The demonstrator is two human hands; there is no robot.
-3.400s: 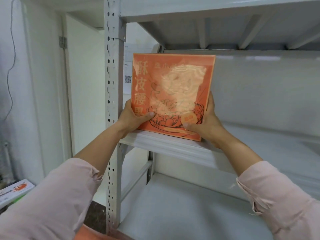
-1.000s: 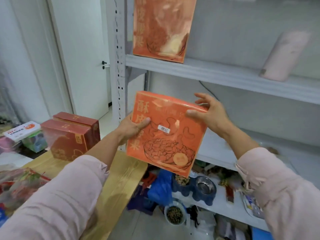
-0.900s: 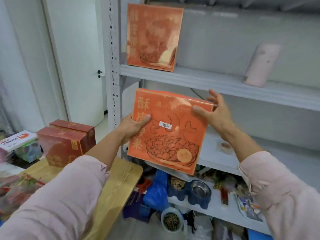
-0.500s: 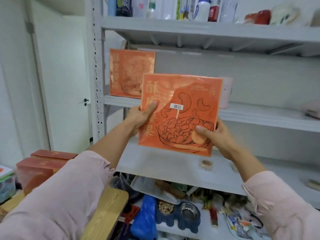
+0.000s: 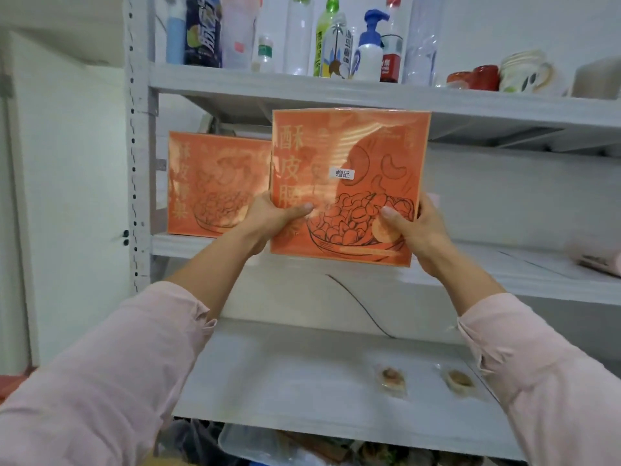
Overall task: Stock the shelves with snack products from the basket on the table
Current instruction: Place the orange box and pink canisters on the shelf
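**Second cashew box at the shelf, one already standing**

The left hand [image 5: 268,216] and right hand [image 5: 416,227] grip an orange cashew box [image 5: 349,156] by its lower side edges, thumbs pressed on the printed front. The box is upright and faces the person, with its bottom edge about level with the front edge of the middle shelf [image 5: 504,274]. Whether it touches the board cannot be told.

A matching box [image 5: 215,183] stands upright at the left end of that shelf, beside the upright post [image 5: 139,163], so one box looks stocked and this one seems about to be set down to its right. The basket and the table are out of view, so what remains is unknown.

The shelf above [image 5: 336,92] carries bottles [image 5: 329,38] and mugs [image 5: 484,77], and its underside hangs just over the held box, leaving little headroom. A pink item [image 5: 601,257] lies at the middle shelf's right end. Two small wrapped snacks [image 5: 389,378] lie on the lower shelf [image 5: 285,381], and a thin cable [image 5: 359,304] runs down behind it.
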